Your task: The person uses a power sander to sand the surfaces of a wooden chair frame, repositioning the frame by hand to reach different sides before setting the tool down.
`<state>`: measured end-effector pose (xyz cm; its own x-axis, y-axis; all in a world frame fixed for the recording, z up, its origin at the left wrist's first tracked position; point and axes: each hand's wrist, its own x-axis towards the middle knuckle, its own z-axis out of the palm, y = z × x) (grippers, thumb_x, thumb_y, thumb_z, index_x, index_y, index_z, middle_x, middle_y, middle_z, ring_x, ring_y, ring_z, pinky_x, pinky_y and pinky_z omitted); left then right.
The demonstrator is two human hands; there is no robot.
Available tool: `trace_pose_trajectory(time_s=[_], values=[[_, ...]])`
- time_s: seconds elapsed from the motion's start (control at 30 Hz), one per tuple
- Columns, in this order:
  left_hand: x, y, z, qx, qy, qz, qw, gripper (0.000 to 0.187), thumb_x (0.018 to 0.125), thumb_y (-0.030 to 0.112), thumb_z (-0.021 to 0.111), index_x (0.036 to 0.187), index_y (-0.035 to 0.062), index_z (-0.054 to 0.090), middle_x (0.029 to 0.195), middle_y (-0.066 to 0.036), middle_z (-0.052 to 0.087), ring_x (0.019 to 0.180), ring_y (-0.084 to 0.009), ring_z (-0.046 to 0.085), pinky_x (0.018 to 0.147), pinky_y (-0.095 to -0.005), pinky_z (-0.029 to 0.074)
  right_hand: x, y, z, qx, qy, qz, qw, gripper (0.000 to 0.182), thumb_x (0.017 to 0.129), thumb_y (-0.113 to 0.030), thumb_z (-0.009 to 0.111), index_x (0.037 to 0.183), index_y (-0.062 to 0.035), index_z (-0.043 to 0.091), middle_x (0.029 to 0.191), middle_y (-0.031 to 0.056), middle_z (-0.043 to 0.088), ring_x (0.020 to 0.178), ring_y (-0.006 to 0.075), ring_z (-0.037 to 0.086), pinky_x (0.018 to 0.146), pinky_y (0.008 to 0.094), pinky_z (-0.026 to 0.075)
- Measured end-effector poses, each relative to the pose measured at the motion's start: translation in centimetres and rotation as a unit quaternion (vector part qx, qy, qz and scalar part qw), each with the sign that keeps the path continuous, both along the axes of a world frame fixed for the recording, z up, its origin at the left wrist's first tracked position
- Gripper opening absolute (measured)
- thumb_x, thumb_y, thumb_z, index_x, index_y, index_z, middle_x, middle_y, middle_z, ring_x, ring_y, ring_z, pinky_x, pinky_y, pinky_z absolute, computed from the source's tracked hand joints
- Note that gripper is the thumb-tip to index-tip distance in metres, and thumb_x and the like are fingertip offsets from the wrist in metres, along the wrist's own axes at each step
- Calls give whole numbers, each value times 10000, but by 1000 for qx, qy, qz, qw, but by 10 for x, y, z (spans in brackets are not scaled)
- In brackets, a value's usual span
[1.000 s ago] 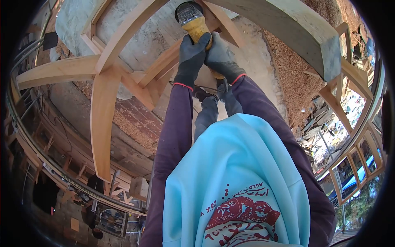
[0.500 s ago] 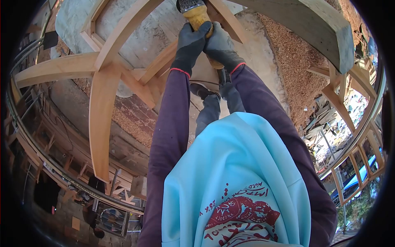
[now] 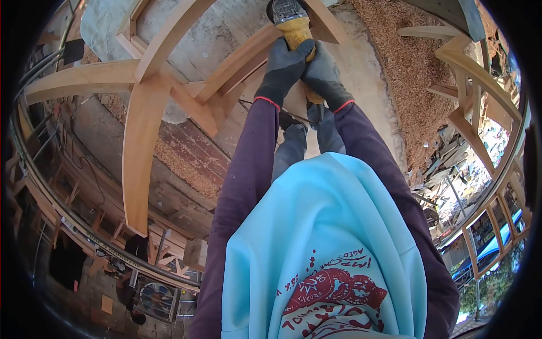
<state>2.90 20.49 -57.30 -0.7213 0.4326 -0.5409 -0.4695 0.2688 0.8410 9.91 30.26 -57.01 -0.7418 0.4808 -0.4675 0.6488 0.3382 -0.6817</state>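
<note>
I am looking down from the head camera, and the biggest thing under me is the curved wooden frame (image 3: pixel 141 135), made of pale arched beams that are meeting at joints. It is lying over a concrete floor (image 3: pixel 361 73), and a wide heap of wood shavings (image 3: pixel 412 68) is covering the floor on the right side. More wooden frames (image 3: pixel 480 90) are standing at the far right, near the edge of the picture.

Closer to me, the light blue shirt (image 3: pixel 327 243) with a red print is filling the lower middle, and the purple sleeves are reaching up from it toward the frame.

The angle grinder (image 3: pixel 291 22) with its yellow body is sitting at the top of the view, right above one beam of the frame where two pieces are joining. I cannot tell if its disc is touching the wood, because the head of the tool is hiding it.

The left hand (image 3: pixel 284 66), in a dark grey glove, is wrapping tightly around the yellow body from the left. The right hand (image 3: pixel 323 76), gloved the same way, is clamping on the rear of the handle just behind it. The two hands are pressing against each other, and the grinder is sticking out beyond their fingers, away from my body.
</note>
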Motion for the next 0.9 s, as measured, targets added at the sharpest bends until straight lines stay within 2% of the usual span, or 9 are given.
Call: trace_pose_trajectory(time_s=[0.13, 0.2, 0.4, 0.53, 0.7, 0.77, 0.9], values=[[25, 0, -10, -30, 13, -2, 999, 553, 865, 400, 791, 1161, -39, 632, 1084, -162, 735, 994, -266, 725, 864, -371, 553, 27, -3, 1, 1, -6, -18, 1000, 510, 788, -327, 798, 1139, -35, 571, 1034, 256, 708, 1045, 438, 680, 872, 486, 531], [33, -1, 2, -85, 16, -33, 996, 458, 924, 302, 756, 1200, -47, 647, 1118, -133, 727, 987, -197, 710, 860, -332, 553, 37, -5, 4, 10, -13, -19, 1000, 498, 794, -317, 793, 1140, -39, 566, 1025, 254, 709, 1039, 441, 681, 862, 490, 530], [47, -13, -2, -30, 11, 41, 999, 465, 921, 296, 760, 1177, -72, 639, 1080, -127, 721, 966, -183, 697, 851, -321, 549, 38, -15, 14, -2, -34, 7, 999, 479, 799, -273, 770, 1155, -42, 548, 1034, 274, 701, 1044, 465, 668, 857, 494, 525], [52, -29, 7, 12, -13, 85, 996, 517, 921, 344, 773, 1189, -73, 628, 1095, -121, 710, 966, -179, 687, 853, -312, 543, 38, -27, 10, -19, -29, 23, 999, 445, 803, -230, 734, 1160, -41, 545, 1036, 278, 698, 1052, 472, 663, 860, 503, 522], [47, -20, 2, -9, 4, 69, 998, 519, 931, 360, 761, 1194, -68, 633, 1106, -118, 710, 994, -178, 681, 875, -318, 536, 32, -17, 19, -18, -34, 26, 999, 451, 814, -259, 743, 1160, -41, 551, 1028, 275, 702, 1029, 472, 671, 849, 502, 528], [41, -9, -3, -63, 18, 39, 997, 500, 935, 357, 754, 1197, -54, 641, 1109, -110, 711, 1000, -172, 679, 884, -318, 530, 28, -6, 17, -11, -38, 26, 999, 465, 815, -281, 756, 1156, -36, 556, 1028, 272, 705, 1028, 468, 672, 849, 501, 529], [33, 7, -2, -24, 3, 56, 998, 477, 939, 346, 747, 1205, -37, 646, 1112, -102, 714, 1007, -169, 677, 887, -316, 526, 22, 10, 7, -1, -23, 24, 999, 487, 810, -295, 768, 1163, -30, 562, 1032, 268, 707, 1036, 464, 672, 856, 498, 531]])
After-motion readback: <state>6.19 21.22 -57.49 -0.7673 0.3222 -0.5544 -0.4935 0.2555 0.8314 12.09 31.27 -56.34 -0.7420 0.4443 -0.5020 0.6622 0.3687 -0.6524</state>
